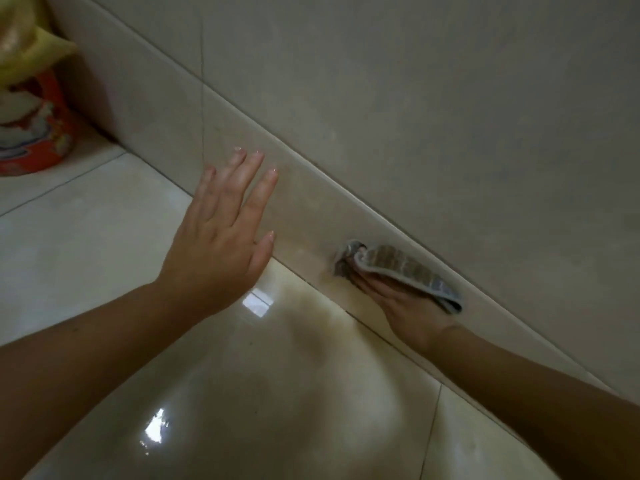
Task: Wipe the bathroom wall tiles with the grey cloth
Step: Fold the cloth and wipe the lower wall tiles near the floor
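Two bare forearms, right hand (405,308), left hand (221,233) with short glossy fingernails

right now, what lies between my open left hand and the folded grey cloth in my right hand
Nothing: the head view shows only a bare stretch of glossy beige wall tile between the left hand and the folded grey cloth.
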`<action>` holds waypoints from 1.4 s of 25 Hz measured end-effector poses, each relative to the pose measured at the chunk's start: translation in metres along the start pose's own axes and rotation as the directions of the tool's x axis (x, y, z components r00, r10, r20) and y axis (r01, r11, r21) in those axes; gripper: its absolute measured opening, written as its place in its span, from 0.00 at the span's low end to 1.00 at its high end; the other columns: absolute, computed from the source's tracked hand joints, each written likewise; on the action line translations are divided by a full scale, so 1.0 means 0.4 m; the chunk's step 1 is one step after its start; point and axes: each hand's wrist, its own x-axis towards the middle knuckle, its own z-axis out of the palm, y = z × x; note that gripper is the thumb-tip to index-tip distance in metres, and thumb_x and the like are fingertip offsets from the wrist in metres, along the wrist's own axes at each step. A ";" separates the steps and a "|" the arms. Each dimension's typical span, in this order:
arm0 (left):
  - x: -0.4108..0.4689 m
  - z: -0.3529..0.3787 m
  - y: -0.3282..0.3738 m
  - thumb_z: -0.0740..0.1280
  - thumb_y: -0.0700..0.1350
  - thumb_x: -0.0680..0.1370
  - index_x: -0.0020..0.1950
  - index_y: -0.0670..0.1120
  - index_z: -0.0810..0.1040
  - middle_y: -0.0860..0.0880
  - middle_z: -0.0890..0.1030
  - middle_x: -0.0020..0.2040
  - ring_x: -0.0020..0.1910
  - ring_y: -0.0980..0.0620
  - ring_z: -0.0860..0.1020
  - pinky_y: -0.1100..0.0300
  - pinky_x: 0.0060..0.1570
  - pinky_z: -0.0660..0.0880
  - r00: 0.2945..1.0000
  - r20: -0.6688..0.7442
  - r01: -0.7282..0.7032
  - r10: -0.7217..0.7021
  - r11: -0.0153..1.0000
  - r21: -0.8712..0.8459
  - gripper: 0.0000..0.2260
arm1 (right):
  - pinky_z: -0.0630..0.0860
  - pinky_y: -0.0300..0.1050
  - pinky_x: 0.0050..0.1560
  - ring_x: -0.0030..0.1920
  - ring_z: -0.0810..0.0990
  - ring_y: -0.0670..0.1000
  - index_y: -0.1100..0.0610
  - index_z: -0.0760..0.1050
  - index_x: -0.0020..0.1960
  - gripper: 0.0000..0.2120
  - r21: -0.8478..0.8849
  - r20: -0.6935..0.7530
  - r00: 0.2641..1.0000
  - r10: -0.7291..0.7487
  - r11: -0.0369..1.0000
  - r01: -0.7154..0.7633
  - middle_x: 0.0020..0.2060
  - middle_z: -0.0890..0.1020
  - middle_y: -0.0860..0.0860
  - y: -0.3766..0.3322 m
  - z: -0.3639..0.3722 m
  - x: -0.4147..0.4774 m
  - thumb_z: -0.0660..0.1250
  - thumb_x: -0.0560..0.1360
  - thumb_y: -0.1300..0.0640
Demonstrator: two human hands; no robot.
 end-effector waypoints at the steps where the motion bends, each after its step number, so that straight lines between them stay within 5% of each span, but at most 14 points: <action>1: -0.016 0.005 -0.003 0.62 0.47 0.79 0.77 0.37 0.60 0.35 0.62 0.76 0.77 0.37 0.58 0.43 0.77 0.50 1.000 0.012 0.022 -0.022 1.000 -0.011 0.29 | 0.40 0.36 0.74 0.76 0.31 0.52 0.54 0.41 0.79 0.33 0.097 -0.147 0.985 0.085 0.993 -0.072 0.76 0.32 0.52 0.045 -0.037 0.009 0.51 0.77 0.56; 3: -0.034 0.008 -0.017 0.62 0.47 0.79 0.76 0.36 0.61 0.35 0.63 0.76 0.77 0.37 0.59 0.43 0.77 0.51 0.999 0.037 0.016 -0.015 1.000 -0.020 0.28 | 0.36 0.42 0.76 0.78 0.41 0.52 0.57 0.53 0.78 0.33 0.243 -0.162 0.977 0.136 0.966 -0.094 0.79 0.47 0.52 0.134 -0.161 0.097 0.54 0.74 0.65; 6: -0.043 -0.006 -0.054 0.63 0.46 0.78 0.76 0.36 0.62 0.35 0.63 0.76 0.77 0.38 0.59 0.41 0.77 0.54 0.997 0.038 0.066 -0.065 0.998 -0.013 0.29 | 0.30 0.54 0.74 0.76 0.37 0.61 0.58 0.56 0.78 0.30 -0.058 -0.392 0.909 0.143 0.982 -0.180 0.77 0.51 0.57 0.159 -0.234 0.274 0.49 0.75 0.59; 9: -0.077 -0.004 -0.092 0.64 0.46 0.78 0.76 0.37 0.63 0.36 0.63 0.77 0.78 0.38 0.58 0.41 0.77 0.54 0.989 0.053 0.137 -0.137 0.991 0.012 0.29 | 0.32 0.53 0.75 0.77 0.46 0.60 0.56 0.60 0.76 0.30 -0.227 -0.258 0.966 -0.028 0.973 -0.032 0.76 0.58 0.54 0.008 -0.134 0.339 0.53 0.74 0.62; 11: -0.099 0.000 -0.112 0.64 0.46 0.78 0.76 0.38 0.63 0.37 0.62 0.77 0.78 0.39 0.58 0.42 0.77 0.54 0.988 0.077 0.132 -0.132 0.991 0.016 0.28 | 0.34 0.50 0.76 0.77 0.50 0.57 0.60 0.64 0.74 0.30 -0.156 -0.180 0.975 -0.133 0.982 0.105 0.75 0.60 0.55 -0.017 -0.101 0.304 0.54 0.71 0.65; 14: -0.102 -0.005 -0.140 0.64 0.47 0.78 0.77 0.39 0.63 0.38 0.62 0.78 0.79 0.40 0.57 0.42 0.77 0.54 0.986 0.076 0.148 -0.147 0.989 -0.008 0.28 | 0.52 0.49 0.71 0.70 0.69 0.57 0.63 0.71 0.69 0.32 0.154 -0.307 0.949 0.075 0.988 -0.029 0.70 0.71 0.58 0.047 -0.203 0.285 0.48 0.67 0.68; 16: -0.091 -0.009 -0.154 0.64 0.47 0.78 0.77 0.39 0.62 0.39 0.62 0.78 0.79 0.40 0.57 0.42 0.77 0.54 0.982 0.069 0.178 -0.176 0.984 -0.022 0.29 | 0.53 0.56 0.67 0.71 0.63 0.60 0.61 0.70 0.71 0.29 0.206 -0.383 0.903 0.195 0.971 -0.122 0.71 0.70 0.59 0.120 -0.309 0.357 0.53 0.71 0.65; 18: -0.087 -0.018 -0.178 0.63 0.46 0.78 0.77 0.39 0.62 0.39 0.62 0.78 0.79 0.40 0.57 0.42 0.77 0.54 0.977 0.068 0.202 -0.200 0.979 -0.030 0.29 | 0.42 0.58 0.70 0.76 0.48 0.61 0.57 0.61 0.76 0.27 0.097 -0.397 0.893 0.211 0.978 -0.187 0.77 0.57 0.57 0.167 -0.371 0.469 0.55 0.78 0.59; 21: -0.104 -0.028 -0.217 0.62 0.47 0.78 0.77 0.40 0.62 0.39 0.62 0.78 0.79 0.40 0.57 0.41 0.77 0.55 0.974 0.057 0.221 -0.220 0.975 -0.010 0.28 | 0.26 0.61 0.69 0.75 0.32 0.64 0.58 0.42 0.79 0.30 -0.050 -0.255 0.960 0.116 0.990 -0.133 0.76 0.38 0.60 0.123 -0.371 0.589 0.50 0.81 0.52; 23: -0.117 -0.032 -0.229 0.62 0.48 0.78 0.77 0.40 0.63 0.39 0.62 0.78 0.79 0.41 0.57 0.42 0.77 0.55 0.970 0.052 0.238 -0.237 0.971 -0.016 0.28 | 0.28 0.62 0.71 0.75 0.34 0.65 0.60 0.40 0.79 0.33 -0.105 -0.183 0.983 -0.005 0.994 -0.015 0.76 0.39 0.62 0.063 -0.293 0.565 0.52 0.80 0.53; 26: -0.129 -0.040 -0.238 0.62 0.48 0.78 0.77 0.40 0.63 0.39 0.63 0.77 0.78 0.41 0.58 0.43 0.77 0.55 0.970 0.051 0.238 -0.237 0.971 -0.018 0.28 | 0.33 0.58 0.75 0.77 0.41 0.63 0.61 0.55 0.77 0.32 -0.093 -0.184 0.973 -0.138 0.988 0.122 0.77 0.52 0.62 0.047 -0.226 0.452 0.58 0.74 0.59; 30: -0.117 -0.046 -0.267 0.62 0.48 0.77 0.77 0.40 0.63 0.39 0.63 0.77 0.78 0.40 0.59 0.44 0.77 0.55 0.958 0.015 0.287 -0.288 0.958 0.008 0.29 | 0.37 0.56 0.76 0.77 0.48 0.61 0.59 0.66 0.74 0.29 0.018 -0.322 0.945 0.050 0.999 -0.047 0.76 0.61 0.59 0.136 -0.346 0.543 0.60 0.73 0.55; 32: -0.101 -0.046 -0.278 0.62 0.47 0.77 0.77 0.39 0.63 0.38 0.63 0.77 0.78 0.40 0.58 0.43 0.77 0.55 0.948 0.009 0.318 -0.318 0.948 0.000 0.29 | 0.31 0.60 0.73 0.76 0.39 0.63 0.58 0.57 0.78 0.28 0.015 -0.347 0.933 0.090 0.996 -0.091 0.78 0.51 0.61 0.143 -0.401 0.678 0.55 0.78 0.55; 35: -0.101 -0.046 -0.301 0.61 0.48 0.77 0.77 0.40 0.62 0.39 0.62 0.78 0.79 0.41 0.57 0.42 0.77 0.56 0.952 0.015 0.306 -0.306 0.952 0.022 0.29 | 0.19 0.66 0.62 0.71 0.27 0.67 0.61 0.35 0.77 0.31 -0.114 -0.149 0.989 0.026 0.992 -0.043 0.74 0.33 0.64 0.061 -0.408 0.783 0.46 0.82 0.53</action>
